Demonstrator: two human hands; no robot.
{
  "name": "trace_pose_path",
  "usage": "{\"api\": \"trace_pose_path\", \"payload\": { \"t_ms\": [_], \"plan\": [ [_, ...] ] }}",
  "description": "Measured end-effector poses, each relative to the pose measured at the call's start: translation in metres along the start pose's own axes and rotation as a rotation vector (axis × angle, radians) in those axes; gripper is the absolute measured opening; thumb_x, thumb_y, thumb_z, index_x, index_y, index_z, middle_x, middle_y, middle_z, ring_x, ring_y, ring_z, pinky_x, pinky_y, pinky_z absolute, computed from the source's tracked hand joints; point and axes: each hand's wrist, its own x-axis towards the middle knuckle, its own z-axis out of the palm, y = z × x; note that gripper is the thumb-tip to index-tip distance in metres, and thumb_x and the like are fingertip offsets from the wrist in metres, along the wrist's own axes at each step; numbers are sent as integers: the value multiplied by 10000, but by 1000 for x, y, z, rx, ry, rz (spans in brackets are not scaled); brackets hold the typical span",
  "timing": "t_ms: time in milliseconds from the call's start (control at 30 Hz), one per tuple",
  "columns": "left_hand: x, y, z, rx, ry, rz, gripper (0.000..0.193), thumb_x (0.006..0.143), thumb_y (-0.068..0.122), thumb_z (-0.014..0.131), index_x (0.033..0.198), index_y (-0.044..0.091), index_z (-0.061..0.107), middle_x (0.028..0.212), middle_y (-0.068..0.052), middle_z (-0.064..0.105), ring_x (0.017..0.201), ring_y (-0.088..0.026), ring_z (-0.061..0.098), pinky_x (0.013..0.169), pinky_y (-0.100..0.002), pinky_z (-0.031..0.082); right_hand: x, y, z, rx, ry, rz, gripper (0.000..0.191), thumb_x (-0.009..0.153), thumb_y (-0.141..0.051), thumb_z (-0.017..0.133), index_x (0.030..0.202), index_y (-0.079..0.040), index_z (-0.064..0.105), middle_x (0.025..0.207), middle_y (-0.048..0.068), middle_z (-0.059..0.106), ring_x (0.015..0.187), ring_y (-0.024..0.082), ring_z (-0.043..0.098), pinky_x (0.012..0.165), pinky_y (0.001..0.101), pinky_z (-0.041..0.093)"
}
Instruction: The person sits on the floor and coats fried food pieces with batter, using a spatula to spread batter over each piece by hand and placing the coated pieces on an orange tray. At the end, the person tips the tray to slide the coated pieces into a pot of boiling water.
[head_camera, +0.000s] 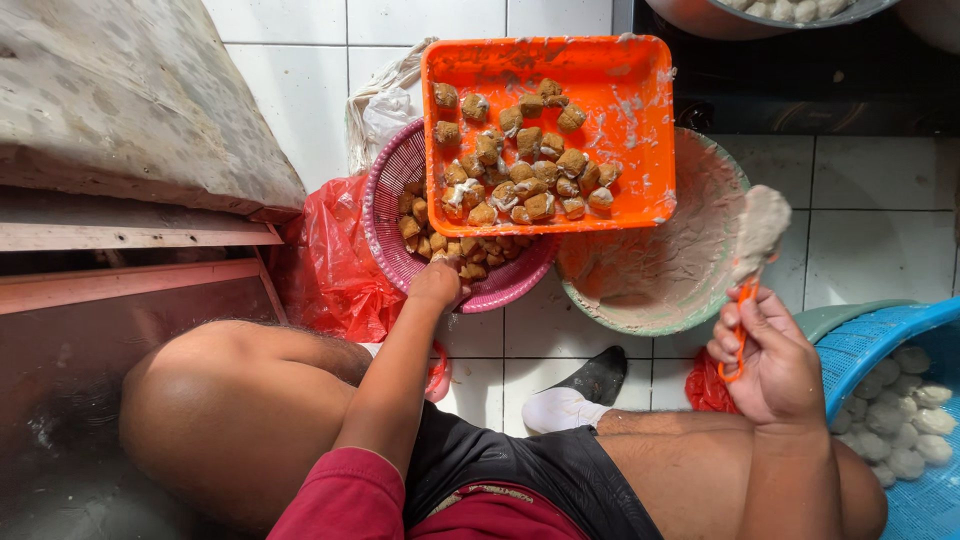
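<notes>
Orange-handled spatula (752, 262) sits in your right hand (770, 365), fingers closed round the thin handle, blade up and caked in pale paste. Judging by looks: light and stiff, but the handle is smeared, so likely slippery; grip low on the handle, clear of the paste.

Your left hand (436, 285) is curled into the pink basket (385, 215), on the brown fried tofu puffs (440, 245); whether it grips one, can't tell. Puffs look light, spongy, easy to crush; pinch them gently by the sides.

Counts: one spatula, one pink basket, one orange tray (620, 75) resting across the basket and the green paste bowl (660, 270), carrying roughly two dozen stuffed puffs (525, 165). One blue basket (900, 350) at right holds about a dozen visible pale balls (905, 420). One red plastic bag (330, 265) on the tiled floor (870, 170).
</notes>
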Motion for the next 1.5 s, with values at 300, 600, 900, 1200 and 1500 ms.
{"api": "trace_pose_path", "payload": {
  "t_ms": [300,600,900,1200,1500],
  "plan": [
    [-22,45,29,-324,632,444,298,896,145,634,1141,-23,633,996,-240,640,912,-435,630,785,-514,531,4,5,3,118,-47,-33,133,1110,-205,527,1141,-89,583,788,-17,464,581,64,333,502,218,277],
    [-111,201,30,-1054,210,367,233,970,239,697,1033,14,694,861,-62,716,761,-108,658,699,-277,552,-6,41,28,-541,-118,-156,259,854,-60,778,1042,-44,600,771,-55,457,648,17,405,570,183,379],
    [-126,210,14,-1330,-219,532,260,1086,281,605,1044,33,671,859,5,620,811,-71,571,733,-237,488,-13,25,25,-414,-53,-199,200,913,-104,702,1069,-61,584,709,-49,517,559,18,417,488,192,334],
    [-122,204,-1,-1507,-538,553,230,1021,232,596,1211,104,622,1098,29,649,1010,-62,637,929,-275,561,-11,22,26,-237,-89,-140,136,969,-142,656,1054,-69,579,669,-56,482,497,13,348,435,210,255],
    [-107,197,-8,-1714,-333,408,219,1048,170,662,1151,-23,641,1041,-55,688,915,-119,635,820,-267,546,-5,36,13,-442,-119,-207,342,1097,-308,490,1063,-3,641,699,-51,479,564,27,378,483,203,317]
  ]
}}
